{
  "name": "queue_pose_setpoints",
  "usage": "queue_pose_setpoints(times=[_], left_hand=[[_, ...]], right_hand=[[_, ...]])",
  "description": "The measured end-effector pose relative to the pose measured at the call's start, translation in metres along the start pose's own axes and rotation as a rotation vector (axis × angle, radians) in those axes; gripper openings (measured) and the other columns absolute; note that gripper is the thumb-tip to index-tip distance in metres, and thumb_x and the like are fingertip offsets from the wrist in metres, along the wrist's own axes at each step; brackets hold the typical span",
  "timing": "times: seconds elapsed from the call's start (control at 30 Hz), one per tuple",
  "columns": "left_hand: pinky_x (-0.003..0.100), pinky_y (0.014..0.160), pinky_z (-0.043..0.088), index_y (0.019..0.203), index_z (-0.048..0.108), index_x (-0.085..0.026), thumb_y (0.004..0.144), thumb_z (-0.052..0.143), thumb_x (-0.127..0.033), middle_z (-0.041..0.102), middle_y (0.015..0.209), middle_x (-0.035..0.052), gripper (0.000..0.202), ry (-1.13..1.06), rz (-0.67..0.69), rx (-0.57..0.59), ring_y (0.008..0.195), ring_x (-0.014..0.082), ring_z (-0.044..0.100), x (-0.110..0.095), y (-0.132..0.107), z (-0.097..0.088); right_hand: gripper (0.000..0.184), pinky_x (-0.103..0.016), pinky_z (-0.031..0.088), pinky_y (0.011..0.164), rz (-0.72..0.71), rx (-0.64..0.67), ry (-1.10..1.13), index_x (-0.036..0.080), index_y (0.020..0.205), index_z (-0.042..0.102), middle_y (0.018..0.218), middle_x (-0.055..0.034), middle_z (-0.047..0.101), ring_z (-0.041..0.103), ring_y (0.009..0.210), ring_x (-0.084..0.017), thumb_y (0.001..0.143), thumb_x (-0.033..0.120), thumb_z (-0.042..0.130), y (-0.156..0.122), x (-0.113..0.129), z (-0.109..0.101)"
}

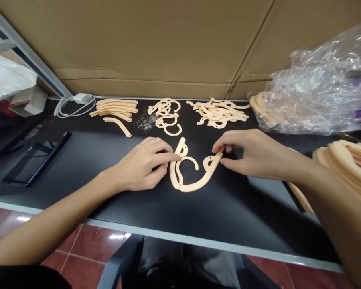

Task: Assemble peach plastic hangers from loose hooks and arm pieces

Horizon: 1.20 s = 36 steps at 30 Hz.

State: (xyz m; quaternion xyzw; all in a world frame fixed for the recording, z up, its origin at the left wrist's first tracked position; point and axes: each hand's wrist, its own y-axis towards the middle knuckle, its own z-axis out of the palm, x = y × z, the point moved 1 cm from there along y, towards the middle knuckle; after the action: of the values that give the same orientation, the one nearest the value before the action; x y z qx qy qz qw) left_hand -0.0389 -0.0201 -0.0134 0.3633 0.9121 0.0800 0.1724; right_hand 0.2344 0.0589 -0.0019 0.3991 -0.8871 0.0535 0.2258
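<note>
A cream-coloured, U-shaped plastic piece [190, 185] with a hook inside it lies flat on the black table [84, 168], near the middle. My left hand [141, 164] rests on the table with its fingers curled, pinching the left arm of the piece. The right end of the piece is pinched between the thumb and fingers of my right hand [252, 154]. Both hands press the piece against the tabletop.
Along the back lie sorted piles: curved strips [116, 108], open rings and hooks [167, 116], small mixed pieces [218, 112]. A clear plastic bag [315, 92] and a stack of uncut pieces [349, 164] sit right. A phone [36, 158] and white charger [81, 99] lie left. Cardboard stands behind.
</note>
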Motion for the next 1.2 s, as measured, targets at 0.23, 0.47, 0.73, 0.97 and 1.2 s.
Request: queue_pose_setpoints(times=[0.23, 0.47, 0.73, 0.97, 1.2], left_hand=[[0.039, 0.099, 0.044, 0.129, 0.065, -0.02, 0.094, 0.063, -0.051, 0.069, 0.12, 0.0096, 0.047, -0.038, -0.013, 0.022, 0.108, 0.0239, 0.063, -0.008, -0.001, 0.002], [0.043, 0.1, 0.043, 0.138, 0.055, -0.018, 0.083, 0.071, -0.062, 0.067, 0.125, 0.0116, 0.073, -0.025, -0.011, 0.041, 0.112, 0.0281, 0.06, -0.011, -0.003, 0.004], [0.043, 0.106, 0.045, 0.145, 0.045, -0.017, 0.083, 0.065, -0.03, 0.06, 0.139, 0.0113, 0.067, -0.095, 0.011, 0.058, 0.121, 0.0277, 0.053, -0.011, -0.004, 0.005], [0.042, 0.104, 0.05, 0.153, 0.035, -0.021, 0.08, 0.061, -0.02, 0.051, 0.15, 0.0095, 0.077, -0.197, 0.014, 0.109, 0.125, 0.0266, 0.047, -0.006, -0.005, 0.006], [0.045, 0.11, 0.047, 0.154, 0.033, -0.021, 0.088, 0.065, -0.03, 0.05, 0.149, 0.0113, 0.074, -0.212, -0.005, 0.127, 0.129, 0.0269, 0.047, -0.004, -0.005, 0.002]], right_hand=[[0.022, -0.03, 0.05, 0.07, -0.066, -0.006, 0.065, 0.019, 0.095, 0.072, 0.084, -0.0031, 0.071, 0.063, 0.073, -0.017, 0.076, 0.017, 0.061, 0.0, 0.008, 0.005], [0.024, -0.032, 0.05, 0.069, -0.059, 0.072, 0.159, 0.02, 0.1, 0.071, 0.082, -0.0019, 0.07, 0.063, 0.072, -0.017, 0.077, 0.021, 0.063, -0.001, 0.013, 0.003], [0.045, -0.036, 0.053, 0.077, -0.107, 0.006, 0.106, 0.023, 0.117, 0.07, 0.097, -0.0051, 0.067, 0.064, 0.086, -0.022, 0.074, 0.034, 0.077, -0.003, 0.009, 0.006], [0.085, -0.048, 0.046, 0.107, -0.153, 0.014, 0.073, 0.028, 0.145, 0.053, 0.141, -0.0085, 0.061, 0.056, 0.128, -0.032, 0.069, 0.051, 0.084, -0.006, 0.001, 0.012], [0.073, -0.047, 0.047, 0.104, -0.112, 0.052, 0.028, 0.027, 0.139, 0.059, 0.133, -0.0055, 0.068, 0.062, 0.121, -0.031, 0.071, 0.044, 0.081, -0.003, 0.012, 0.01]])
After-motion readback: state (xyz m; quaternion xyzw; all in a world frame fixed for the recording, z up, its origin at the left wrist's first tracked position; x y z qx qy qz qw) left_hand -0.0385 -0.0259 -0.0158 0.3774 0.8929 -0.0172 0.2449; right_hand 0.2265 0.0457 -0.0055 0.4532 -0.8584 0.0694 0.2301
